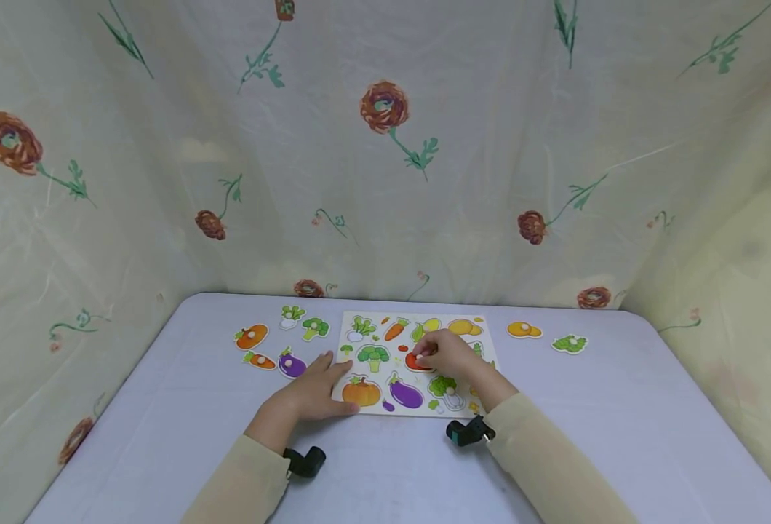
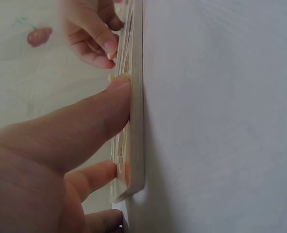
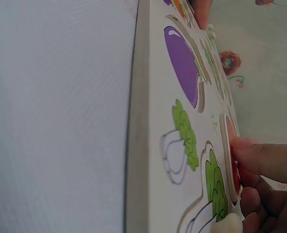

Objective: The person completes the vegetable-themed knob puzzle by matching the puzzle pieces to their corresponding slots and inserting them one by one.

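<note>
A white puzzle board [image 1: 418, 413] printed with vegetables lies on the table. My left hand [image 1: 316, 389] rests at its left front corner, fingers spread. Its thumb [image 2: 92, 119] presses the front edge in the left wrist view. Over the board's middle, my right hand [image 1: 447, 354] pinches a red tomato piece [image 1: 414, 362] by its small knob, at the tomato recess. Part of that piece is hidden by the fingers. Just in front, a leafy green-and-white vegetable piece [image 1: 443, 386] with a pale knob [image 3: 228, 224] sits in the board.
Left of the board lie loose pumpkin [image 1: 252, 336], carrot [image 1: 260, 361], eggplant [image 1: 292, 364], broccoli [image 1: 316, 328] and leafy white-root [image 1: 292, 315] pieces. To the right are a yellow-orange piece [image 1: 524, 330] and a green piece [image 1: 569, 343]. A flowered curtain [image 1: 385, 182] hangs behind the table.
</note>
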The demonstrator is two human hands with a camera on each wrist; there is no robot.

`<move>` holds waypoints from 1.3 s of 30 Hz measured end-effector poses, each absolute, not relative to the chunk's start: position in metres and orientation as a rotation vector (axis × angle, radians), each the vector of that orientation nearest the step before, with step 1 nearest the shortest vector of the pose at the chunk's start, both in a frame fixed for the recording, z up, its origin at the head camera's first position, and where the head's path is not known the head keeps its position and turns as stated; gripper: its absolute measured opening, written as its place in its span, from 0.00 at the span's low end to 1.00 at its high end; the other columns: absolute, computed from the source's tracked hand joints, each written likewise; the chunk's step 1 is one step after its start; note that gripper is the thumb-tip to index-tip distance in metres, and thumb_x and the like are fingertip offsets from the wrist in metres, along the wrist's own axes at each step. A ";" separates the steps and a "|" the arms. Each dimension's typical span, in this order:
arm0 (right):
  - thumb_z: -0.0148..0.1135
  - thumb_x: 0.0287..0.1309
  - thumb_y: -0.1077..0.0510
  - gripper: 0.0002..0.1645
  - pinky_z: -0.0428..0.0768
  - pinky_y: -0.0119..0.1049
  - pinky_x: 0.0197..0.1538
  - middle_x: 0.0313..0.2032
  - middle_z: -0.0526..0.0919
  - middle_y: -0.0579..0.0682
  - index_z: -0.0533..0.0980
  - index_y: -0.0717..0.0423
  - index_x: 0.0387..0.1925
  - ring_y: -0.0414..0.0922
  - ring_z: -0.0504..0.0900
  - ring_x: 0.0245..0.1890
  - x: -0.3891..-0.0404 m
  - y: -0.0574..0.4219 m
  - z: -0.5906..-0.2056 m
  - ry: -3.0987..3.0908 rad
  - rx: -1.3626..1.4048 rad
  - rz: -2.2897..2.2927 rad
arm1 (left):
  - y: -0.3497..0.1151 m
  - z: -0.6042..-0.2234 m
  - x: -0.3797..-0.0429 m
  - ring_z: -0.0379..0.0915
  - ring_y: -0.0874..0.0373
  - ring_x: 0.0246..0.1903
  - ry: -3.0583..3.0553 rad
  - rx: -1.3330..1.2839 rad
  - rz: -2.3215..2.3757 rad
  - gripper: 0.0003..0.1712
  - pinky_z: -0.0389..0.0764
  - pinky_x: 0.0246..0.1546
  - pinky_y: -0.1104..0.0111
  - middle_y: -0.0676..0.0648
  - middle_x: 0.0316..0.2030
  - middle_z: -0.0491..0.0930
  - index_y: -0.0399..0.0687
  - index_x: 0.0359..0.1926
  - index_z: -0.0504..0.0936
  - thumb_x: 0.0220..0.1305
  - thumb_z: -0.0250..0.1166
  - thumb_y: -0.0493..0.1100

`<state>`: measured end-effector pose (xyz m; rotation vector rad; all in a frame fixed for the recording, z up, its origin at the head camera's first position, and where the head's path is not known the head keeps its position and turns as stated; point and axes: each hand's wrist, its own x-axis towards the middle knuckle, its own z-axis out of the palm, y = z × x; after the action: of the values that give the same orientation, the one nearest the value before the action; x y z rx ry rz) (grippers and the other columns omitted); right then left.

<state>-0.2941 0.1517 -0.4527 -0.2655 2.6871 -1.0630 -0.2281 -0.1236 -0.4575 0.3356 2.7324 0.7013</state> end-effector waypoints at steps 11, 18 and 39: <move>0.69 0.62 0.61 0.02 0.73 0.33 0.36 0.33 0.78 0.49 0.83 0.54 0.37 0.45 0.74 0.34 -0.292 0.151 -0.452 2.696 -0.227 -1.042 | -0.124 -0.458 -0.229 0.40 0.42 0.77 2.736 0.339 0.680 0.49 0.58 0.68 0.38 0.39 0.78 0.48 0.57 0.76 0.64 0.56 0.71 0.64; 0.68 0.62 0.61 0.02 0.74 0.34 0.36 0.33 0.79 0.48 0.83 0.53 0.37 0.45 0.74 0.33 -0.292 0.151 -0.454 2.701 -0.220 -1.046 | -0.124 -0.457 -0.228 0.40 0.42 0.77 2.738 0.335 0.695 0.49 0.58 0.68 0.37 0.39 0.78 0.48 0.57 0.76 0.64 0.56 0.72 0.63; 0.68 0.63 0.59 0.05 0.75 0.35 0.39 0.36 0.78 0.50 0.84 0.52 0.41 0.47 0.75 0.37 -0.289 0.162 -0.444 2.709 -0.166 -1.097 | -0.123 -0.458 -0.228 0.40 0.41 0.77 2.738 0.337 0.694 0.49 0.58 0.68 0.37 0.38 0.78 0.48 0.57 0.76 0.64 0.57 0.71 0.63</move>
<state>-0.2889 0.1623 -0.4439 -0.1659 2.7088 -1.0968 -0.2284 -0.1230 -0.4584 0.3371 2.7382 0.6939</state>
